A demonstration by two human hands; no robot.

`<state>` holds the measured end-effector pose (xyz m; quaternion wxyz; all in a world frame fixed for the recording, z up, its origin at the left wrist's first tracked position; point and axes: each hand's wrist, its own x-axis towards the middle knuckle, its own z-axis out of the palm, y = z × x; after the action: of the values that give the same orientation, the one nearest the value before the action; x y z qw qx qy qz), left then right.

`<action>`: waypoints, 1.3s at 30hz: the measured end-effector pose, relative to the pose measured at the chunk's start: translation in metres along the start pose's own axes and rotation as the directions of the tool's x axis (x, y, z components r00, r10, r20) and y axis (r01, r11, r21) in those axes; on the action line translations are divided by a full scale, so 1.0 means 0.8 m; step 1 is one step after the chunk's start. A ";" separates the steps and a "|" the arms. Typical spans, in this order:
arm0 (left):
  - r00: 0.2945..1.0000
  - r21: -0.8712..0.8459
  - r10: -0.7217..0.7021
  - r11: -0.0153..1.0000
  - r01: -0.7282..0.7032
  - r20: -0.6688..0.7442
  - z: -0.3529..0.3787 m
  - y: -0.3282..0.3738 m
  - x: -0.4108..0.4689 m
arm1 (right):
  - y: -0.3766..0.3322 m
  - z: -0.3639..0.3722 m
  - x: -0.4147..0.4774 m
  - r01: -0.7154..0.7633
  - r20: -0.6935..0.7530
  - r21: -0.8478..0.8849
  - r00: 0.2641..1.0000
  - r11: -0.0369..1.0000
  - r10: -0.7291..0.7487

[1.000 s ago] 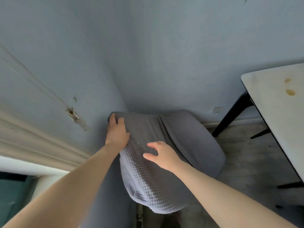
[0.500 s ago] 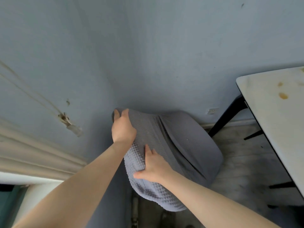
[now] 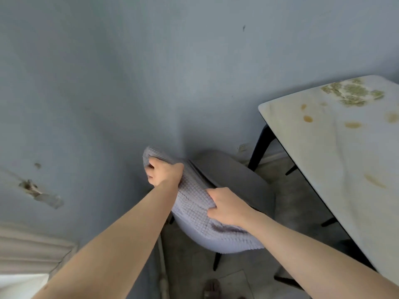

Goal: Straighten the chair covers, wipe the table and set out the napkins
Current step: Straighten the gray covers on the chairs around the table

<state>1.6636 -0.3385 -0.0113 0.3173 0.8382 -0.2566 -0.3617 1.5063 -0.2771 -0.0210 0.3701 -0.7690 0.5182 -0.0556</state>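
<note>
Cover (image 3: 194,203) gripped at two points.
Off the stained counter's (image 3: 319,152) corner, the cover drapes the chair (image 3: 237,180) back; left hand (image 3: 164,172) clenches its top end, right hand (image 3: 226,207) bunches its middle. Uneven tugging could leave it skewed or pull it off.

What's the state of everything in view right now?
chair, upright, close to the wall.
chair cover, draped over the chair's back, bunched, not yet straight.
left-hand grip, holds the cover's far corner.
right-hand grip, pinches a fold of the cover.
table, unwiped: yellowish stains and a greenish patch on top.
</note>
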 end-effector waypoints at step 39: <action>0.758 -0.243 0.172 0.970 -0.019 0.630 0.245 0.114 -0.099 | 0.156 -0.094 -0.122 -0.271 -0.526 -0.001 0.819 0.963 0.230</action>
<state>1.4465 -0.4147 -0.0162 0.3189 0.6071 -0.3508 -0.6377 1.3319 -0.2571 -0.0162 0.1904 -0.6637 0.6972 -0.1928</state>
